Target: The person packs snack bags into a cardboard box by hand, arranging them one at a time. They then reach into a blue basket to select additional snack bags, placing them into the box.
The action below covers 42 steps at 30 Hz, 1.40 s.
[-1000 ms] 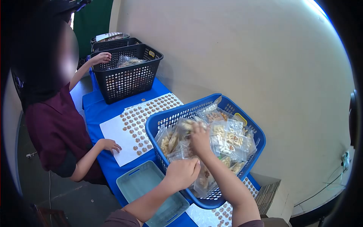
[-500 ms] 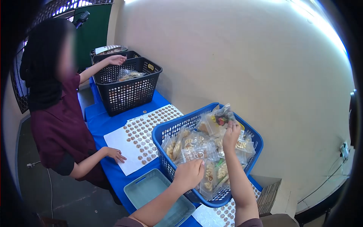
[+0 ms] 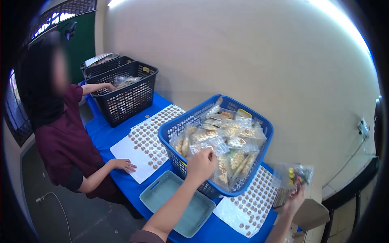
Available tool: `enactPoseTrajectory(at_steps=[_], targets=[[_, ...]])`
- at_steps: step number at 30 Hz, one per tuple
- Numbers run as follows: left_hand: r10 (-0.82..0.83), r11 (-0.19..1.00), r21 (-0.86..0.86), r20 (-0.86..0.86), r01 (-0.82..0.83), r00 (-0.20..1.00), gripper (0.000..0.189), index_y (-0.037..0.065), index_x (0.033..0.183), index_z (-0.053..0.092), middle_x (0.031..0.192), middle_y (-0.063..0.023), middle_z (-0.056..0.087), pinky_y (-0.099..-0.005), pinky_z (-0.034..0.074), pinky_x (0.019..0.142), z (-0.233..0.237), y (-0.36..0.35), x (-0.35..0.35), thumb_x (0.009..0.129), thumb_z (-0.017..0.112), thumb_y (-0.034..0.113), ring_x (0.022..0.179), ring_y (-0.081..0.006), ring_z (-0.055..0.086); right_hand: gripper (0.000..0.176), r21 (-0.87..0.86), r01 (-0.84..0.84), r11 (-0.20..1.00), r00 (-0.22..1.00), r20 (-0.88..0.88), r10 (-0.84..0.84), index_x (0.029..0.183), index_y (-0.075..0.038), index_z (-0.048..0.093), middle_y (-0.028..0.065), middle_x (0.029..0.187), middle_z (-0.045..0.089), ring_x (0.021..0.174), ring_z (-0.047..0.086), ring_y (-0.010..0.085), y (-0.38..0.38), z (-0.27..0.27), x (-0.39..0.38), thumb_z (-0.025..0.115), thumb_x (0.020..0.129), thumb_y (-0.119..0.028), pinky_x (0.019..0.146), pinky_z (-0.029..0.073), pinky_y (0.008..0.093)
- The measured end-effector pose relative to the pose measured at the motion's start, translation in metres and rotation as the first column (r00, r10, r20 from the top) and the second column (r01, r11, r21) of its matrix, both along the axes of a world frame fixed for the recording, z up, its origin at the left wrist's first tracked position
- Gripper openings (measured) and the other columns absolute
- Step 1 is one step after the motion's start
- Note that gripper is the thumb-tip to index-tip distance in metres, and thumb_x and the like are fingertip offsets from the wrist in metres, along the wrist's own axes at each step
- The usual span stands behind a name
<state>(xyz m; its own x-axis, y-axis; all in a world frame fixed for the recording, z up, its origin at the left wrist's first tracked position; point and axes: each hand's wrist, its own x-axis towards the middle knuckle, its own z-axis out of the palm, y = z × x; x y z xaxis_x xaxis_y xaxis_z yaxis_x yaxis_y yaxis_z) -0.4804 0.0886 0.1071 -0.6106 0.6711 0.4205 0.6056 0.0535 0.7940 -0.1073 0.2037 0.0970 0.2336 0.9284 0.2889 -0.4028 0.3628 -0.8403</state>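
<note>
Carrying nearly everything here: the blue-covered surface (image 3: 129, 190). Co-worker (image 3: 71, 139) stands along one side of it. Big blue basket (image 3: 173, 156) sits on it, heaped with clear packets (image 3: 234, 129); tall walls probably stop slick bags sliding off. Black basket (image 3: 129, 105) is further along, within the co-worker's reach, their far hand (image 3: 110, 87) in it. Grey-green tray (image 3: 162, 190) just beside the blue basket, open carton (image 3: 314, 214) off the right end. Printed sheet (image 3: 156, 135) lies flat; the co-worker's near hand (image 3: 125, 165) rests on it, likely steadying it. Worker's left hand (image 3: 201, 163) is over the blue basket's near side, fingers curled; can't tell if it's gripping anything. Right hand (image 3: 295, 198) pinches a multicoloured packet (image 3: 298, 177) by its lower edge, outside the basket, near the carton. Edge grip seems to suit limp film and leaves the contents uncrushed.
</note>
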Motion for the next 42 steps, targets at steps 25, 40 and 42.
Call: enactPoseTrajectory(at_steps=[25,40,42], targets=[[-0.37,0.926,0.193,0.274,0.326,0.888,0.018,-0.002,0.092,0.059,0.093,-0.013,0.062,-0.0311,0.051,0.072,-0.179,-0.106,0.239,0.091,0.041,0.001,0.081,-0.0202,0.062,0.031,0.599,0.514,0.614,0.458,0.414,-0.787,0.105,0.001,0.058,0.015,0.117,0.058,0.107,0.057,0.0213,-0.194,0.038,0.316,0.055,0.076,0.01,0.093,0.045,0.0322],[-0.306,0.463,0.307,0.936,0.831,-0.174,0.046,0.007,0.136,0.035,0.129,-0.0085,0.049,-0.0362,0.045,0.093,-0.134,-0.112,0.484,0.096,0.052,0.023,0.114,-0.0201,0.054,0.042,-0.096,-0.105,0.99,0.592,0.794,0.14,0.119,-0.007,0.058,0.0153,0.13,0.054,0.126,0.047,0.0288,-0.267,-0.073,0.314,0.048,0.082,0.008,0.105,0.035,0.0363],[-0.339,0.499,0.216,0.94,0.839,-0.04,0.039,0.006,0.13,0.042,0.122,-0.0072,0.054,-0.0336,0.048,0.088,-0.135,-0.115,0.482,0.095,0.054,0.021,0.109,-0.017,0.056,0.044,-0.186,-0.024,0.982,0.703,0.695,0.148,0.127,-0.007,0.051,0.0162,0.133,0.05,0.128,0.045,0.0284,-0.272,-0.074,0.319,0.049,0.085,0.004,0.106,0.034,0.0377]])
